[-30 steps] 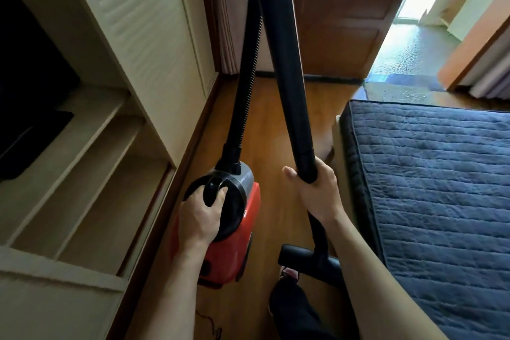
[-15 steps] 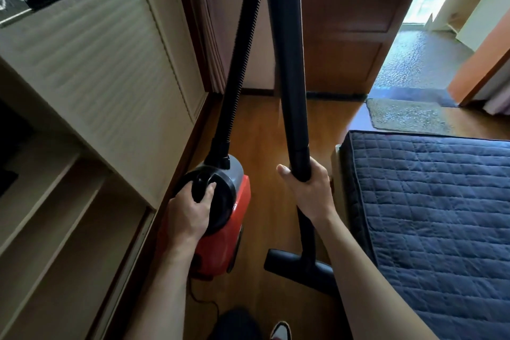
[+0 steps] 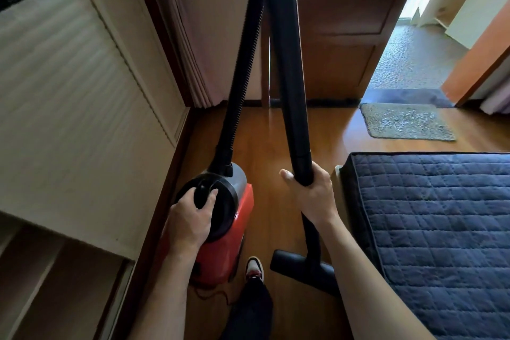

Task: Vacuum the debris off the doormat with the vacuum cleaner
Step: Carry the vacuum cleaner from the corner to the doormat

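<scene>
Left hand clamped on vacuum cleaner handle, right hand clamped round wand, both well short of doormat; carry level, nozzle clear.

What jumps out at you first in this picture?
A big black tube slants across the middle, held by the right hand. Beside it, the left hand grips the top of a red vacuum cleaner. Farther off, by the open door, lies a speckled doormat.
</scene>
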Action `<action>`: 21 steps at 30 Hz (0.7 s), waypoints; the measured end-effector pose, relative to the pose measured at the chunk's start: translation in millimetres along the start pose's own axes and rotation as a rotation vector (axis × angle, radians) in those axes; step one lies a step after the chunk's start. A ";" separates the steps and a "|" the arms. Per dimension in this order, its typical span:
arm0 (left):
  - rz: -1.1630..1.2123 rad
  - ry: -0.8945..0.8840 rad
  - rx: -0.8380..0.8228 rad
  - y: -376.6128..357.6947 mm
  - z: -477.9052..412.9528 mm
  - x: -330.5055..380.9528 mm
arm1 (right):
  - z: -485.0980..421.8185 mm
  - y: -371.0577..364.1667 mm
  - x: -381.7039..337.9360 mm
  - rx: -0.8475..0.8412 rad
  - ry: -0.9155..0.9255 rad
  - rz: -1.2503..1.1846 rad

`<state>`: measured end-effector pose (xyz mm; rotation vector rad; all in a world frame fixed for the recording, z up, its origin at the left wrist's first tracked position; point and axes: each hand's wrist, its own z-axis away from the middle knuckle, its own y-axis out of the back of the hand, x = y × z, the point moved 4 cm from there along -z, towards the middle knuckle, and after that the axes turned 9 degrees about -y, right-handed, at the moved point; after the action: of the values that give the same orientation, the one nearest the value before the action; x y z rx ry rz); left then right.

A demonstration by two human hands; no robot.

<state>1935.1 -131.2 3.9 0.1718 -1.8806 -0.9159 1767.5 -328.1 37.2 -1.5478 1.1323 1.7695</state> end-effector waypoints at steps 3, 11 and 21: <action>0.015 -0.011 -0.044 -19.8 -65.2 -3.1 | -64.0 -21.8 -4.9 0.012 -0.019 0.003; 0.041 -0.044 -0.141 -59.2 -220.5 -3.7 | -206.8 -61.9 -36.5 0.079 -0.043 0.052; 0.084 -0.063 -0.197 -109.4 -343.6 10.6 | -324.2 -69.2 -30.0 0.136 -0.067 0.095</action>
<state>2185.2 -391.1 14.2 -0.0558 -1.8271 -1.0519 2002.0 -563.8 51.1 -1.3658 1.2830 1.7528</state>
